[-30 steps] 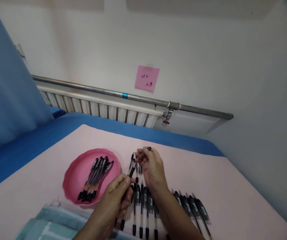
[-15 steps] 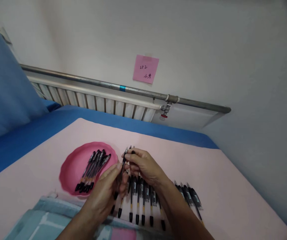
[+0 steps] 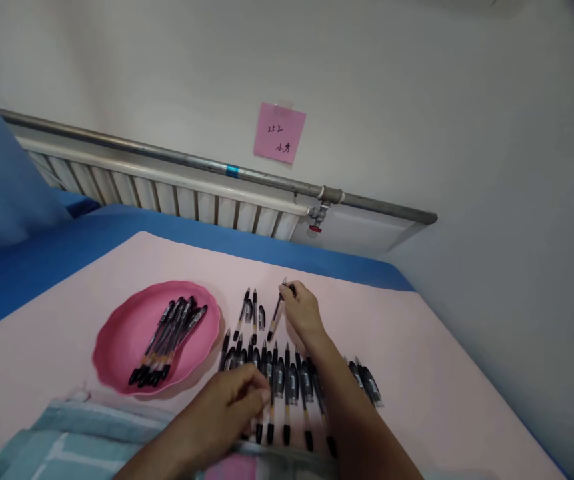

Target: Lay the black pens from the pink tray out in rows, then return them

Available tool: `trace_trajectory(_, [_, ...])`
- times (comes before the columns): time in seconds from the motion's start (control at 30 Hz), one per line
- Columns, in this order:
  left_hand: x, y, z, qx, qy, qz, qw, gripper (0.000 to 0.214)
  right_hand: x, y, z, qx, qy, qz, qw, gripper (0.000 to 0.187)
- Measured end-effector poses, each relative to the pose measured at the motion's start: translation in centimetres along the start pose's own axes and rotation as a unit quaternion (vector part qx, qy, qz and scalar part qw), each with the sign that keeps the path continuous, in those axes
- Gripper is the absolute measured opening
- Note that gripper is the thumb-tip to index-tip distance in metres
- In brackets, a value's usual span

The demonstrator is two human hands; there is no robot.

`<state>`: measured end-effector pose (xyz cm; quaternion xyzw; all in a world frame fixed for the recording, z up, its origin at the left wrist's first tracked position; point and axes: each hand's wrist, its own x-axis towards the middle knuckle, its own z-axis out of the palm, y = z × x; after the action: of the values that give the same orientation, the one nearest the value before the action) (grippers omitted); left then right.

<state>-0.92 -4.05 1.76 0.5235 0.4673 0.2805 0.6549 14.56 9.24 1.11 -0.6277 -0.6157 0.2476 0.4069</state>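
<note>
Several black pens lie in a row [image 3: 287, 383] on a pink cloth [image 3: 417, 400]. My right hand [image 3: 301, 311] reaches to the far end of the row, fingers pinched on a black pen [image 3: 275, 311] that slants on the cloth. Beside it lie two more loose pens [image 3: 247, 312]. My left hand [image 3: 227, 408] rests low over the near end of the row, fingers curled on the pens there. A pink dish [image 3: 117, 340] to the left holds several black pens [image 3: 169, 340].
A folded teal towel [image 3: 67, 440] lies at the near edge. Blue bedding [image 3: 41, 260] borders the pink cloth. Behind it run a white radiator [image 3: 157, 193] and a metal pipe [image 3: 367, 203]. A pink note [image 3: 279, 132] is stuck on the wall.
The two hands, together over one pen, have parted. The right hand moved away to the far end with the pen; the left dropped toward the near end of the row. The view shifted right.
</note>
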Motion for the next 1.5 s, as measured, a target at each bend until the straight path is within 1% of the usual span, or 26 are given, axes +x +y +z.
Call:
trace_trajectory(0.07, [0.1, -0.4, 0.4, 0.051, -0.015, 0.011, 0.999, 0.02, 0.2, 0.8, 0.5, -0.018, -0.005, 0.008, 1.0, 0.023])
trace_trajectory(0.17, [0.1, -0.7, 0.5, 0.134, -0.006, 0.029, 0.991, 0.018, 0.5, 1.9, 1.1, -0.042, -0.018, 0.019, 0.999, 0.023])
trace_trajectory(0.37, [-0.1, -0.4, 0.6, 0.202, 0.001, 0.042, 0.978, 0.017, 0.8, 2.5, 2.0, -0.082, -0.041, 0.029, 0.995, 0.023])
trace_trajectory(0.63, [0.1, -1.0, 0.8, 0.212, 0.004, 0.049, 0.976, 0.016, 1.3, 2.2, 2.4, -0.111, -0.062, 0.026, 0.992, 0.022])
trace_trajectory(0.73, [0.0, -0.8, 0.8, 0.2, 0.002, 0.045, 0.979, 0.016, 1.1, 2.1, 2.3, -0.106, -0.072, 0.024, 0.991, 0.022])
trace_trajectory(0.83, [-0.1, -0.4, 0.6, 0.196, 0.0, 0.04, 0.98, 0.016, 0.7, 2.0, 1.9, -0.093, -0.077, 0.027, 0.992, 0.016])
trace_trajectory(0.9, [-0.2, -0.2, 0.5, 0.204, 0.004, 0.037, 0.978, 0.017, 0.4, 1.9, 1.5, -0.076, -0.085, 0.039, 0.993, 0.013])
trace_trajectory(1.07, [-0.3, -0.1, 0.4, 0.208, 0.013, 0.041, 0.977, 0.018, -0.2, 1.5, 0.9, 0.009, -0.121, 0.093, 0.988, 0.018])
trace_trajectory(1.17, [-0.3, -0.3, 0.4, 0.2, 0.016, 0.045, 0.979, 0.017, -0.4, 1.5, 0.5, 0.059, -0.132, 0.117, 0.983, 0.019])
trace_trajectory(1.27, [-0.2, -0.4, 0.4, 0.2, 0.015, 0.041, 0.979, 0.017, -0.5, 1.9, 0.4, 0.082, -0.13, 0.12, 0.981, 0.02])
trace_trajectory(1.37, [-0.2, -0.4, 0.3, 0.207, 0.017, 0.044, 0.977, 0.018, -0.4, 2.1, 0.5, 0.086, -0.12, 0.108, 0.983, 0.018])
trace_trajectory(1.5, [-0.3, -0.4, 0.3, 0.212, 0.015, 0.048, 0.976, 0.018, -0.2, 1.8, 0.8, 0.066, -0.107, 0.1, 0.987, 0.01])
